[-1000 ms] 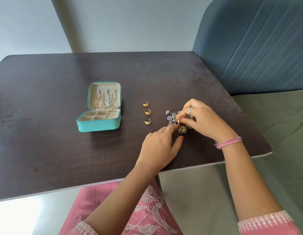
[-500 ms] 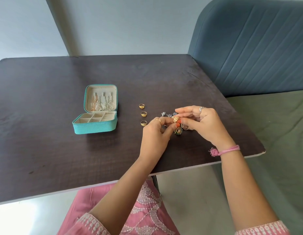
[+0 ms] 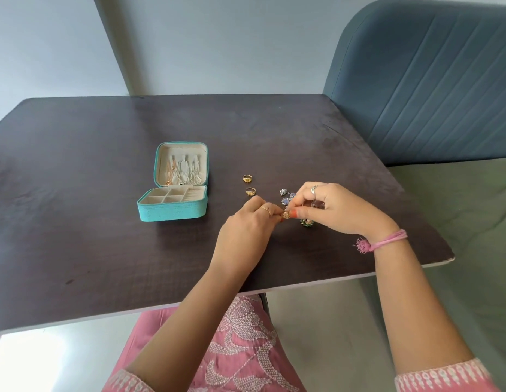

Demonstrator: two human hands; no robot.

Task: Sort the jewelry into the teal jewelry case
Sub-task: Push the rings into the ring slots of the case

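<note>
The teal jewelry case [image 3: 172, 212] stands open on the dark table [image 3: 76, 222], its lid upright with chains hanging inside and its cream compartments showing. Two gold rings [image 3: 247, 178] [image 3: 250, 190] lie to its right; my left hand [image 3: 246, 236] hides the spot below them. A small gold earring [image 3: 286, 214] is pinched between the fingertips of my left hand and my right hand [image 3: 333, 207], just above the table. Behind my right hand lies a pile of purple and silver pieces [image 3: 287, 196], with a green round piece [image 3: 306, 222] beside it.
A blue upholstered chair back [image 3: 430, 80] stands at the table's right. The table's front edge [image 3: 189, 306] runs close to my lap. A green surface [image 3: 458, 222] lies to the right of the table.
My right hand lifted a gold earring out of the pile and my left hand came up to meet it. Both hands now pinch it, a little left of the pile.
</note>
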